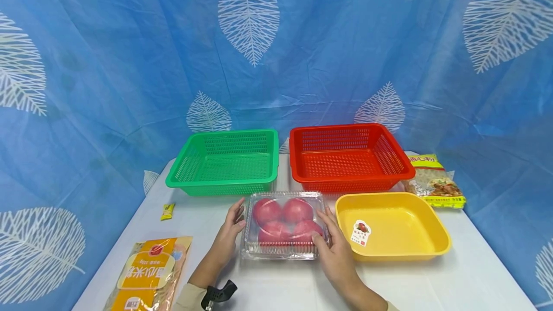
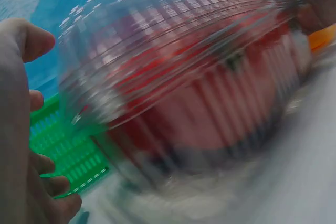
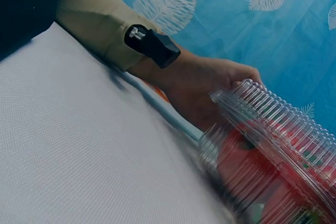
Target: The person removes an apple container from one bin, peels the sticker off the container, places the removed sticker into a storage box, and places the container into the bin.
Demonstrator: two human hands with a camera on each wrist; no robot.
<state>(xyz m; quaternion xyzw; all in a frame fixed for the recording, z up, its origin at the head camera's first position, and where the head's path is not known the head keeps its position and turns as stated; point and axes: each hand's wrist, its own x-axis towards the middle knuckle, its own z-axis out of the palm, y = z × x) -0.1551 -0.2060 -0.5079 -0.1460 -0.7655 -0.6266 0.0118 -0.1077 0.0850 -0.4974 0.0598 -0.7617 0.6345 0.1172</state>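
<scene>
A clear plastic clamshell box [image 1: 281, 252] with several red tomatoes [image 1: 298, 210] inside sits in front of me, its lid down. My right hand [image 1: 339, 253] holds the box's right side, thumb and fingers lying over the lid's edge. To the left of the box, my left hand [image 1: 226, 239] stands with fingers spread and a small gap to the plastic. The left wrist view confirms that gap between the fingers and the box [image 2: 199, 98], though the box is blurred there. In the right wrist view, the left hand [image 3: 205, 87] is partly behind the box [image 3: 273, 166].
Behind the box stand a green basket [image 1: 222, 188] and a red basket [image 1: 354, 184]. A yellow basin [image 1: 397, 253] is close to the right hand. A yellow noodle bag [image 1: 436, 181] lies far right, an orange bag [image 1: 147, 272] front left, a small yellow packet [image 1: 167, 211] beyond it.
</scene>
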